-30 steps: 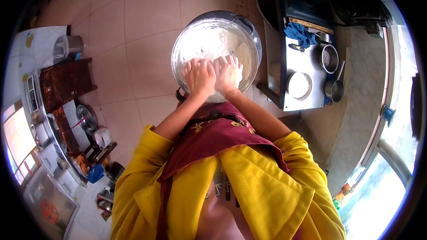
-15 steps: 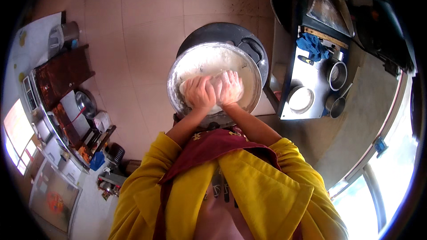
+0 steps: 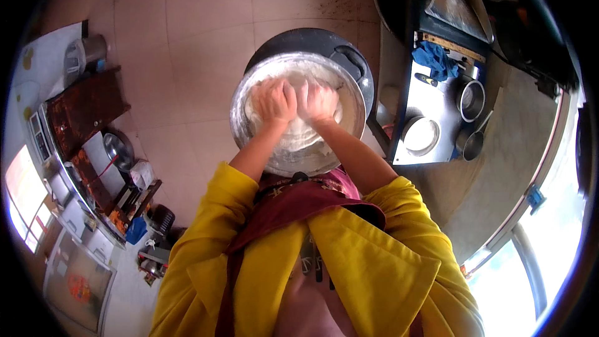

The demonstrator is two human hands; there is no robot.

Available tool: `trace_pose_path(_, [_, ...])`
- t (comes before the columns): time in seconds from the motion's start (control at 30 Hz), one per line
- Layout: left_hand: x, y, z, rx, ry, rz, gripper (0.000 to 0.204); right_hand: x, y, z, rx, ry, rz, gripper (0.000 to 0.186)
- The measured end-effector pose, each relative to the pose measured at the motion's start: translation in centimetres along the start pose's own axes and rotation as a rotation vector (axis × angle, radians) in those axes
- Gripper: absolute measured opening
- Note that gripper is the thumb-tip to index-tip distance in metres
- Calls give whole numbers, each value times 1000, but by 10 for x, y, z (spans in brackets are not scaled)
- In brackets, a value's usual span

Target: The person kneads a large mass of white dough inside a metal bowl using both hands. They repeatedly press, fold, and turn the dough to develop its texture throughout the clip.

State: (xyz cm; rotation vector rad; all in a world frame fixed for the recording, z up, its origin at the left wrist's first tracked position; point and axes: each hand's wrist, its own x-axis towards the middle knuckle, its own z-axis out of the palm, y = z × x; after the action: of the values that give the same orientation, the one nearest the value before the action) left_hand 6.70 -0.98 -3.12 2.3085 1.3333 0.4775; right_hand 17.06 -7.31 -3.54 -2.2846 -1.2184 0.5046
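Evidently, the largest surface on view is the pinkish tiled floor (image 3: 206,31), seen from nine o'clock round to one, taking the basin as the dial's centre. The person, at six o'clock, wears a yellow garment (image 3: 368,262) and a burgundy apron (image 3: 306,209). At three o'clock stands a metal-topped stand (image 3: 442,103). A dark round vessel (image 3: 290,39) shows past the basin's far rim, its loop handle at about half past one. The metal basin (image 3: 315,163) itself carries white residue along its inner wall.

Inside it, around the middle, lies pale dough (image 3: 299,138), partly covered by the hands. Noted: left hand (image 3: 273,101) on the dough's ten o'clock side, right hand (image 3: 319,100) at two, set close together. Both are curled, backs upward; whether the fingers close on any dough cannot be told, their undersides being hidden.

On the stand, a deep round pan (image 3: 471,101) is at three o'clock, and a blue cloth (image 3: 435,60) lies between two and three.
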Motion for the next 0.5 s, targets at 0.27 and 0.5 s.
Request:
trace_pose_path(0.27, [18,17,-34,-198,-214,-256,37,13,-16,-20,-41,-180,117,36])
trace_pose_path(0.5, [-29,40,-83,71,-383,-201,32,-55,-39,-44,-80,-296,44,31])
